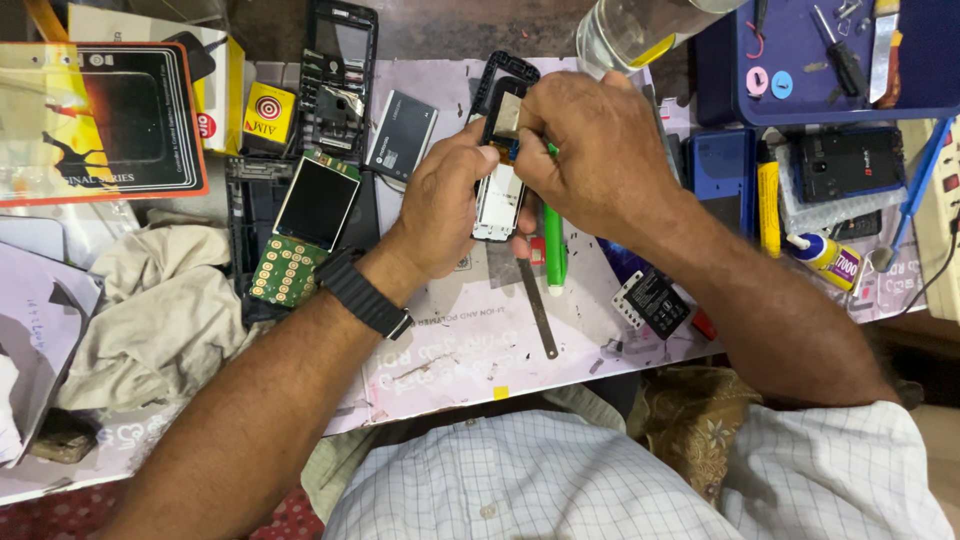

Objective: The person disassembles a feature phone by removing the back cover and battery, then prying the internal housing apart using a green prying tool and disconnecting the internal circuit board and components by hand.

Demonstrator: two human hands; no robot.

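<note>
The counter (470,365), covered with pale printed paper, is carrying a keypad circuit board (303,230), a crumpled cloth (165,310), a metal strip (538,308) and a glue bottle (828,257).

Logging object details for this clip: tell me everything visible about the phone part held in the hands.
The phone frame is a slim black plastic housing with an open rectangular window at its top and a pale, silvery lower section. It is held above the mat, roughly upright in view. The left hand grips its left edge; the right hand covers its upper right side, holding a green-handled tool against it. A brownish patch shows near the middle.
</note>
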